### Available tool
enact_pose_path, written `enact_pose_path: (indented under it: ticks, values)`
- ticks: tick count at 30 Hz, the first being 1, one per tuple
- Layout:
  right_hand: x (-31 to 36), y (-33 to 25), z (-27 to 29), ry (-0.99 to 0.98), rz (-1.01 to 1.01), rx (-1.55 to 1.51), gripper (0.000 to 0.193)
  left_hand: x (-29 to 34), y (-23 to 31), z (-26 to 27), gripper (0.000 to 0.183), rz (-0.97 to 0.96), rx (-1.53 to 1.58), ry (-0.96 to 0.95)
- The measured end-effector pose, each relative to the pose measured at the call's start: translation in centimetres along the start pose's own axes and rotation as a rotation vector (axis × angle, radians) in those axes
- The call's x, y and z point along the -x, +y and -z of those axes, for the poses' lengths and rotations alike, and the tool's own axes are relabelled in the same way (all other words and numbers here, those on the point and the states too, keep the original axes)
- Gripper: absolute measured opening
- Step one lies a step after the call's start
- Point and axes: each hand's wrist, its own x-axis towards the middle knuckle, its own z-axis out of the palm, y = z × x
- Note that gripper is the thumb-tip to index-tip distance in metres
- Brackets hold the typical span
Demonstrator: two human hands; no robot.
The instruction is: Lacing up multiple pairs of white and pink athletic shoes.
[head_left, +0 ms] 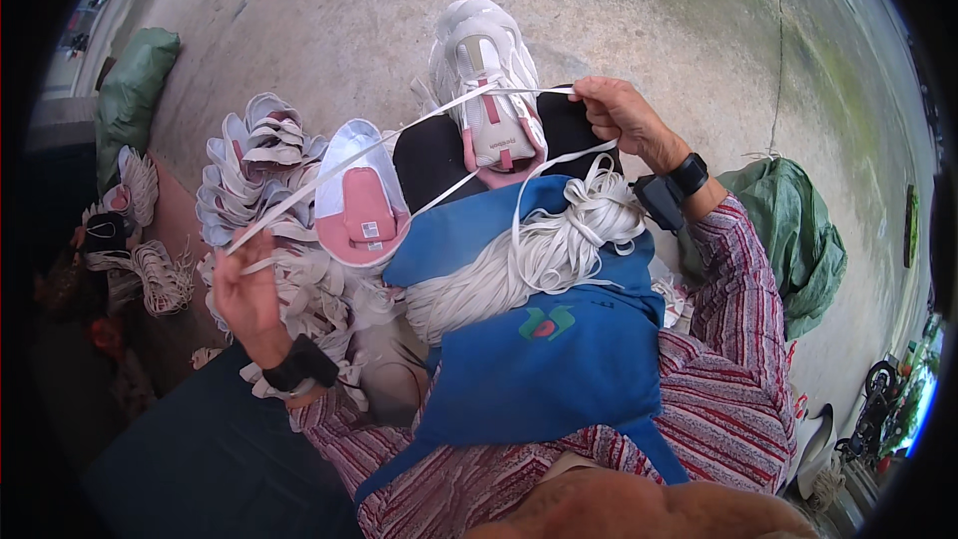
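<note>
A white and beige shoe upper (503,130) with pink trim rests across my dark-clad knees, its toe pointing away from me. A white shoelace (409,123) runs out of its eyelets to both sides, stretched long. My right hand (621,118) pinches one length of the lace just right of the upper. Off to the lower left, my left hand (247,287) holds the other length, drawn taut, its fingers slightly blurred. On my blue apron (549,369) lies a thick bundle of white laces (519,260), with one strand looping up toward my right hand.
Left of my knees lies a white shoe piece (349,155) with a pink patch. Beside it are piled several white and pink shoe uppers (225,195). More laces (165,279) sit farther left. Green sacks stand at the far left (137,100) and at the right (793,240).
</note>
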Motion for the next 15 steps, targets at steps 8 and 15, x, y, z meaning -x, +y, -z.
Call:
enact_pose_path:
  ticks: [8,15]
  values:
    - [-0.8,-1.0,4.5,0.166,0.119,-0.049,0.009,5.4,11.4,8.1,0.018,-0.326,0.139,0.318]
    - [-2.0,-1.2,5.8,0.307,0.161,0.055,0.009,6.0,13.5,10.9,0.015,-0.492,0.281,0.26]
